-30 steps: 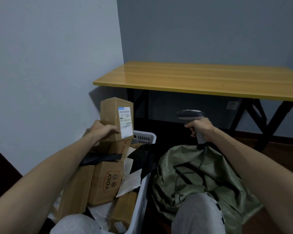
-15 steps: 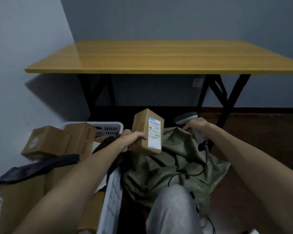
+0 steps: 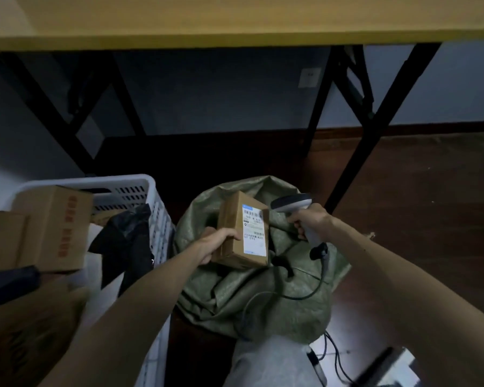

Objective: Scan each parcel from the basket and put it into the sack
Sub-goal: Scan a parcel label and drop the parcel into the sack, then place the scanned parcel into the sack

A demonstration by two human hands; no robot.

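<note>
We cannot read the small print on the label (image 3: 254, 232) of the parcel (image 3: 229, 247), which hides some fingers of the left hand (image 3: 214, 245). At lower left a blurred carton (image 3: 31, 339) and the basket (image 3: 136, 188) run off the frame; at lower right a dark object (image 3: 386, 367) is too blurred to tell.

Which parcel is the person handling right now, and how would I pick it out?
Below the yellow table, a crumpled green sack lies beside a white basket. Above the sack, the left hand holds a small brown cardboard box. Unlike the boxes in the basket, it is in the air, its white barcode label next to the scanner in the right hand.
</note>
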